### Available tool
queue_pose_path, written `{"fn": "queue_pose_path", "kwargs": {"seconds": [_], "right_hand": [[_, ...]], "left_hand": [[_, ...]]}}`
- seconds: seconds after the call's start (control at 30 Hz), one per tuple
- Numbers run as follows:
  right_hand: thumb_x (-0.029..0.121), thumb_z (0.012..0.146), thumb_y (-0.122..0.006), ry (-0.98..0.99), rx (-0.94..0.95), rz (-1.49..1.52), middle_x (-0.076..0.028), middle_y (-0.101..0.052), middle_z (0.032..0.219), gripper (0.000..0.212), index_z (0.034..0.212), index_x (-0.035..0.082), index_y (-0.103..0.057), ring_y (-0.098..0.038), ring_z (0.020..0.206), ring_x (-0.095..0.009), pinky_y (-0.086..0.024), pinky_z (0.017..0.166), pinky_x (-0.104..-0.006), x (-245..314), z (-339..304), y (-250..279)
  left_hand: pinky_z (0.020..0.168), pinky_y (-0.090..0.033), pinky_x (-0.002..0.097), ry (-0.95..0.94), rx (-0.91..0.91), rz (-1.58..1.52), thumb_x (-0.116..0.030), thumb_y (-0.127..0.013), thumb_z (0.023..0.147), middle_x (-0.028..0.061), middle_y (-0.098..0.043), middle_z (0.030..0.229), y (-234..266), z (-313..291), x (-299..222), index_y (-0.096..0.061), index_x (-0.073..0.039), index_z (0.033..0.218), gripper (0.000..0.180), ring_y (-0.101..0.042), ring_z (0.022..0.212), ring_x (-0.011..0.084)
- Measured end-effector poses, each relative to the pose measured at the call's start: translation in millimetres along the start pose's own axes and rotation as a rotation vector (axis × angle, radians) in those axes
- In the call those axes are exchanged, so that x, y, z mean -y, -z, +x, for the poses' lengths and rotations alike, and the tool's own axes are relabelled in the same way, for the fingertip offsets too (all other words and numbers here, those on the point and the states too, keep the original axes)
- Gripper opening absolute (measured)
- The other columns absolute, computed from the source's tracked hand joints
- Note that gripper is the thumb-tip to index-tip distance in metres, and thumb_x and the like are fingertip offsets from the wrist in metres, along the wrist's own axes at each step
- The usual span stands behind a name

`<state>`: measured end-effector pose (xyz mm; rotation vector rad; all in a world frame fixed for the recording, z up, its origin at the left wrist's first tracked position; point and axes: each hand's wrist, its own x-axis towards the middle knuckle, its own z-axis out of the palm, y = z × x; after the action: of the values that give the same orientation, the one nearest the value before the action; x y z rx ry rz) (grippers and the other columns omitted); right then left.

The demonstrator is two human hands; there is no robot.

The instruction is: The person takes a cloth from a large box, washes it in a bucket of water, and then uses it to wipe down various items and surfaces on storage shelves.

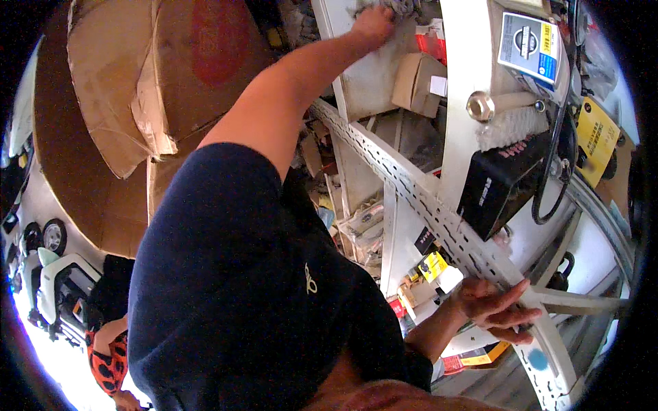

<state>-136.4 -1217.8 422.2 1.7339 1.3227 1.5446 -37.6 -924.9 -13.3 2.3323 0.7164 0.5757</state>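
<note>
My left arm reaches up to the top of the view. My left hand point(374, 25) is at a dusty white shelf board point(373, 82), its fingers closed beside a grey crumpled thing point(406, 7); what they hold is hard to make out. At the lower right, my right hand point(495, 309) lies against a white perforated metal upright point(473, 250) of the shelving. Its fingers are stretched out and apart across the post, with no object in them. A small brown cardboard box point(417, 83) and a red-and-white pack point(432, 40) sit on the board near my left hand.
Large brown cardboard boxes point(192, 75) stand at the left. Across the upright are a black box point(504, 181), a clear-bristled brush point(514, 129), a large brass-coloured bolt point(504, 104) and a black cable point(548, 198). Another person's patterned sleeve point(107, 363) and a white scooter point(65, 294) show at lower left.
</note>
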Motion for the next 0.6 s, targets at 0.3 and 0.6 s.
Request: {"fn": "queue_pose_path", "kwargs": {"seconds": [0.3,0.6], "right_hand": [[0.031,0.094,-0.039,0.343,0.092,-0.177,-0.016,-0.054,0.120,0.042,0.114,-0.003,-0.051,-0.038,0.124,-0.043,-0.018,0.102,-0.0618,-2.8,6.8,6.9],[0.035,0.093,-0.048,0.309,0.114,-0.182,-0.017,-0.055,0.114,0.047,0.117,-0.004,-0.044,-0.041,0.120,-0.047,-0.020,0.099,-0.0647,-6.8,-3.2,0.3]], "left_hand": [[0.076,-0.050,0.0499,0.042,0.145,-0.134,-0.024,-0.049,0.085,0.0204,-0.059,0.105,1.0,-45.7,-14.9,-0.058,-0.004,0.102,0.028,-0.058,0.095,0.0368],[0.079,-0.048,0.0516,0.270,0.089,0.002,-0.023,-0.051,0.085,0.0227,-0.058,0.099,42.4,23.8,9.6,-0.057,-0.003,0.110,0.032,-0.058,0.090,0.0379]]}}
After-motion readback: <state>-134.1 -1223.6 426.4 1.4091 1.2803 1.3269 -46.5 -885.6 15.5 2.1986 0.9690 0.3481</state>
